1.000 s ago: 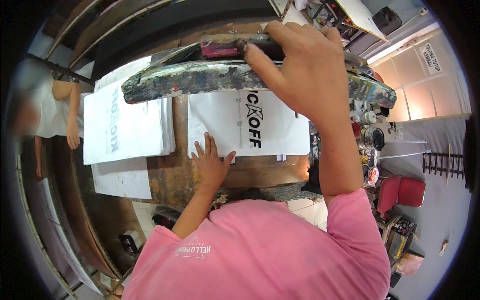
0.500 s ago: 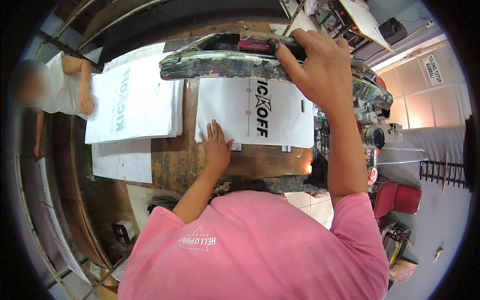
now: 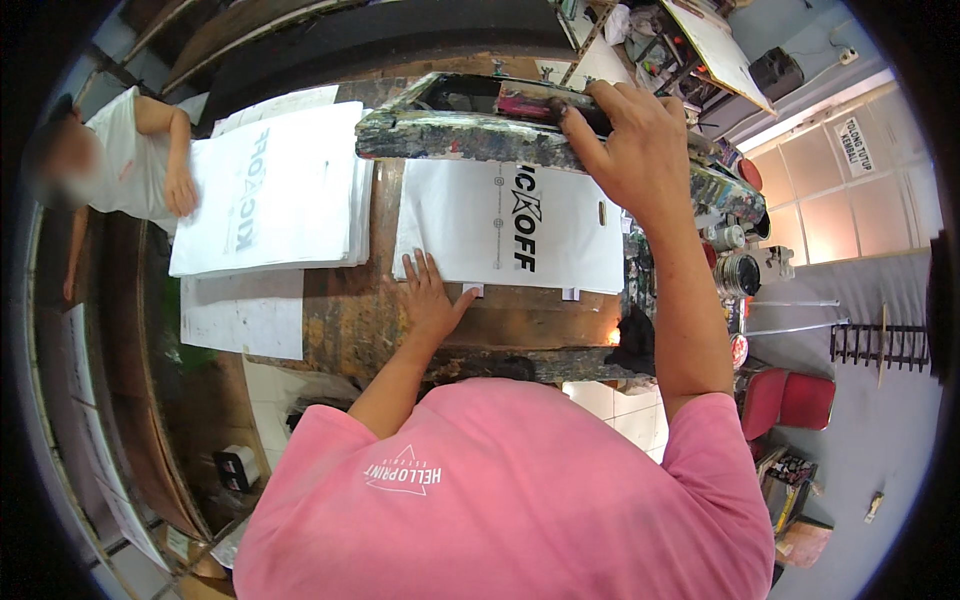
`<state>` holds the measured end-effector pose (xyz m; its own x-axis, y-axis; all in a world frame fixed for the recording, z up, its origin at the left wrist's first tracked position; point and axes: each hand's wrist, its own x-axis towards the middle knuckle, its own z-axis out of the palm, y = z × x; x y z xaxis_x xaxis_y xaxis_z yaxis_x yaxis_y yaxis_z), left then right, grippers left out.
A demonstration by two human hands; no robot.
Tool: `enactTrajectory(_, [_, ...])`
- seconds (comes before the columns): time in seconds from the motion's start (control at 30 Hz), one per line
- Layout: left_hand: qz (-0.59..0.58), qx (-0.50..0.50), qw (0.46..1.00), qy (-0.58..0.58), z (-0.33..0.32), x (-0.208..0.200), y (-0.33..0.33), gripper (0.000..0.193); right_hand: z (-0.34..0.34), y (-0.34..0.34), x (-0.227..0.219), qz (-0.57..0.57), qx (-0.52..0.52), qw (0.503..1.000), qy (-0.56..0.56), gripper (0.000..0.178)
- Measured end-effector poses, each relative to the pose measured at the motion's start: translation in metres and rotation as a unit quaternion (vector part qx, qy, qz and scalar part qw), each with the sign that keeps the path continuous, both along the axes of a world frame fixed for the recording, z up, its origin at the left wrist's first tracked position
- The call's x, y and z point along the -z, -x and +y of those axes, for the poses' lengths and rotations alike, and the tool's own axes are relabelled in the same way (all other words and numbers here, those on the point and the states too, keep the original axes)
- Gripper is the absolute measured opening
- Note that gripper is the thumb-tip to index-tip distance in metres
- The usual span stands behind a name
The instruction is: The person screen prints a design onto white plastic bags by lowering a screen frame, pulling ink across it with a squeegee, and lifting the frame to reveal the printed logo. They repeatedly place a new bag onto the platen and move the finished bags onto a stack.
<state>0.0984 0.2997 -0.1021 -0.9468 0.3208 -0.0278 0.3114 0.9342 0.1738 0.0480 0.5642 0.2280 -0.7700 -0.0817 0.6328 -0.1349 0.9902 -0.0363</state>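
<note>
Spreading wide, the left hand (image 3: 430,305) lies across the near left corner of the white bag (image 3: 550,232), and that bag sits flat mid-table, lettering up, handle slot toward the right! Good form here, I'd judge, means light, even fingers on that corner, no creases, near edge lined up along the white tabs (image 3: 474,290). Just beyond, the right hand (image 3: 640,150) curls over the paint-crusted frame (image 3: 480,137), thumb toward us, a firm hold; whether it also grips the pinkish piece inside, I cannot tell. The near rail hides the bag's far end; touching or clear of it, I can't say. The wise play: frame steady and level, no dragging over the print.

Now the tally, nearest first! Two hands at work, two tabs, one bag by itself, one frame. Left of it, one stack of white bags (image 3: 290,190), packed too tightly to count, and one sheet (image 3: 243,318) poking out beneath. Past that, one co-worker's hand (image 3: 180,190) at the stack's outer edge. Off right, several jars (image 3: 738,275), too crowded for a sure number, and one red chair (image 3: 805,398)!
</note>
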Motion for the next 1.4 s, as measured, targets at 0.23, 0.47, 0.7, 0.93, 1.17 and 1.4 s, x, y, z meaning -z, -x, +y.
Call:
enactTrajectory(0.23, [0.023, 0.041, 0.986, -0.159, 0.037, -0.029, 0.025, 0.084, 0.002, 0.001, -0.003, 0.003, 0.001, 1.000, -0.008, 0.040])
enactTrajectory(0.47, [-0.001, -0.054, 0.909, -0.413, 0.062, -0.097, 0.069, 0.049, 0.005, 0.008, -0.011, -0.010, -0.001, 1.000, -0.014, 0.039])
enactTrajectory(0.7, [0.023, -0.166, 0.864, -0.476, -0.071, -0.119, 0.065, 0.056, 0.005, 0.004, -0.016, -0.022, 0.004, 1.000, 0.017, 0.039])
enactTrajectory(0.93, [0.045, -0.184, 0.862, -0.470, -0.283, -0.114, 0.114, 0.071, -0.002, -0.001, -0.008, -0.035, 0.013, 0.999, 0.016, 0.038])
enactTrajectory(1.17, [0.124, -0.323, 0.924, -0.160, -0.395, -0.111, 0.184, 0.076, 0.000, 0.001, -0.005, -0.002, 0.010, 1.000, 0.023, 0.046])
enactTrajectory(1.4, [-0.277, 0.159, 0.638, -0.700, -0.051, -0.191, 0.056, 0.063, 0.004, -0.023, 0.027, -0.072, -0.004, 0.997, -0.033, 0.061])
